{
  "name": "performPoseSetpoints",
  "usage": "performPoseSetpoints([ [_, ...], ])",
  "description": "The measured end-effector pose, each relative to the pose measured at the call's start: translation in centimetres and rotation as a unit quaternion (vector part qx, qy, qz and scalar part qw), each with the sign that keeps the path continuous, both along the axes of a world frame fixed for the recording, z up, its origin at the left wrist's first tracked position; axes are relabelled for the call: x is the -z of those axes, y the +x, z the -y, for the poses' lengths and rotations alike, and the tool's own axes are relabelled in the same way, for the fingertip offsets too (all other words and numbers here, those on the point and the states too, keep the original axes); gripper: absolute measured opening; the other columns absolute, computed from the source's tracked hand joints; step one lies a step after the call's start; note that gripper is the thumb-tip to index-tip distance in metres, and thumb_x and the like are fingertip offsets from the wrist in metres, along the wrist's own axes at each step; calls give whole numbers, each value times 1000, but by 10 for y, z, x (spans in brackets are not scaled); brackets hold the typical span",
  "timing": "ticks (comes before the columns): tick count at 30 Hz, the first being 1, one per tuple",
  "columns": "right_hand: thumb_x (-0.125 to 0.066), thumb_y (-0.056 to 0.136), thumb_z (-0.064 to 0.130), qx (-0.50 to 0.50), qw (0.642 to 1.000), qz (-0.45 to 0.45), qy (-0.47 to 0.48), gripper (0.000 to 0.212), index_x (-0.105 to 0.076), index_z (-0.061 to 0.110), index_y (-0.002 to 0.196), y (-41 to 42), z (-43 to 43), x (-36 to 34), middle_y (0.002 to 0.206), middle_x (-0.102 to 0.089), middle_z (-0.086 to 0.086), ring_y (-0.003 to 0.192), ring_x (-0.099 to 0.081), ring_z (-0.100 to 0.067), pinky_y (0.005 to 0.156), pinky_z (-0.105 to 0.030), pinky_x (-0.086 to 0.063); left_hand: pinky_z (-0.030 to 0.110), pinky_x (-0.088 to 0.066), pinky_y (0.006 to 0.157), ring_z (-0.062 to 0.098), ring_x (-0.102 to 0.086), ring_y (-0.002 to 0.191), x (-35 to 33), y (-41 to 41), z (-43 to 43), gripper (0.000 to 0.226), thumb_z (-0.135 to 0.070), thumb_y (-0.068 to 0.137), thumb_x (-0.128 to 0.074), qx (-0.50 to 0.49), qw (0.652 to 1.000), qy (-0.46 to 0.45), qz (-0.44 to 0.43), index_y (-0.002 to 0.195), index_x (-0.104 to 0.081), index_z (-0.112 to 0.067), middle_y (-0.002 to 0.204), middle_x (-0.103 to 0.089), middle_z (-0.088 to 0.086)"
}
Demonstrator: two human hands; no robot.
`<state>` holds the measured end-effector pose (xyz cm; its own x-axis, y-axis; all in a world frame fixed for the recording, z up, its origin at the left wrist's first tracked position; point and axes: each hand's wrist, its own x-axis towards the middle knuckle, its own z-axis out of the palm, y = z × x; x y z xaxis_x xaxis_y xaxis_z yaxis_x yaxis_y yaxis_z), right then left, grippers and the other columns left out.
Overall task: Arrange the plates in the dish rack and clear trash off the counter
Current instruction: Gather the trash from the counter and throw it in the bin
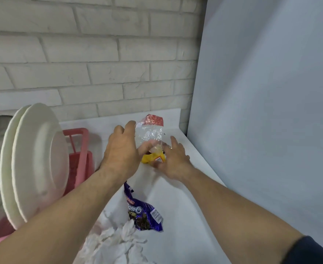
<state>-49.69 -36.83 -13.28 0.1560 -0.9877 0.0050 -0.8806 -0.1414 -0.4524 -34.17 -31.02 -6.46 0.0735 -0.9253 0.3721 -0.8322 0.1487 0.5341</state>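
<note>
The purple wrapper (144,213) reads partly "…am-O"; print on the yellow packet (154,159) is blurred.

The dish rack (79,161) is standing at the left of the surface (185,216), and two plates (40,159) are standing on edge in it, one just beside the other. The plastic bag (150,136) is sitting at the far end of the surface, near the wall (99,54) behind. The left grip (121,149) is holding its left side and the right grip (174,159) is touching its right side. The snack wrapper (143,214) is lying nearer, before the bag. The tissues (115,242) are lying nearest, touching the wrapper. A panel (271,92) is standing along the right edge.
</note>
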Motion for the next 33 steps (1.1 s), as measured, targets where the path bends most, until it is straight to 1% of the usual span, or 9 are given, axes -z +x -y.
performPoseSetpoints([
  [3, -56, 79, 72, 4, 998, -33, 58, 78, -24, 49, 146, 8, 17, 12, 162, 7, 9, 149, 1, -30, 112, -62, -20, 34, -46, 80, 22, -48, 98, 3, 4, 1, 73, -61, 72, -68, -14, 999, 29, 10, 129, -46, -21, 106, -39, -1],
  [8, -51, 91, 47, -18, 998, -7, -57, 38, -55, 23, 120, 3, 12, 30, 123, -51, -1, 109, -52, -28, 86, -38, -46, 29, -37, 63, 20, -46, 70, 10, 14, 9, 7, -10, 81, -61, -48, 998, -29, 18, 88, -61, -9, 90, -41, 1],
  [14, -51, 90, 27, -8, 999, -42, -24, 29, -45, 15, 116, -1, -12, 25, 111, -56, -6, 102, -47, -29, 83, -41, -48, 22, -35, 59, 18, -47, 76, 3, 19, 20, 19, 4, 80, -50, -38, 998, -43, 4, 71, -48, -12, 97, -50, 0],
  [18, -45, 92, 27, -23, 996, -82, -14, 47, -34, 21, 137, -11, -27, 31, 121, -53, -6, 106, -47, -28, 88, -41, -46, 24, -40, 45, 24, -59, 66, 7, 24, 30, 33, 8, 84, -39, -57, 998, 6, -10, 87, -56, -19, 87, -61, 3],
  [22, -39, 94, 31, -9, 993, -118, -18, 24, -50, 17, 110, -19, -38, 37, 111, -58, -6, 100, -47, -26, 85, -38, -41, 22, -37, 46, 21, -56, 64, 10, 27, 43, 37, 8, 85, -39, -66, 998, 13, 18, 76, -62, -19, 90, -62, 5],
  [25, -39, 94, 32, 1, 993, -111, -36, 19, -51, 18, 101, -22, -45, 44, 107, -56, -4, 89, -36, -21, 84, -35, -37, 25, -37, 57, 24, -57, 77, 9, 22, 58, 16, -16, 88, -49, -43, 999, 19, 18, 78, -62, -13, 91, -56, 5],
  [27, -42, 93, 30, 1, 996, -76, -45, 22, -54, 16, 105, -26, -48, 49, 111, -50, -2, 91, -35, -18, 86, -31, -38, 28, -40, 66, 20, -54, 82, 9, 17, 75, 27, -43, 82, -60, -41, 997, 69, 22, 82, -60, -16, 93, -50, 2],
  [30, -43, 93, 27, -10, 998, -29, -55, 14, -52, 18, 100, -29, -59, 50, 115, -44, 3, 98, -40, -17, 86, -26, -39, 33, -47, 79, 23, -55, 96, 12, 7, 100, 49, -55, 81, -63, -12, 986, 143, 88, 114, -58, -20, 112, -48, 4],
  [33, -41, 94, 22, -12, 998, -5, -58, 10, -49, 23, 101, -30, -61, 53, 115, -50, 6, 102, -41, -15, 86, -24, -37, 39, -47, 94, 28, -51, 115, 31, -5, 128, 73, -54, 83, -62, 17, 967, 221, 122, 144, -32, -27, 138, -33, 8],
])
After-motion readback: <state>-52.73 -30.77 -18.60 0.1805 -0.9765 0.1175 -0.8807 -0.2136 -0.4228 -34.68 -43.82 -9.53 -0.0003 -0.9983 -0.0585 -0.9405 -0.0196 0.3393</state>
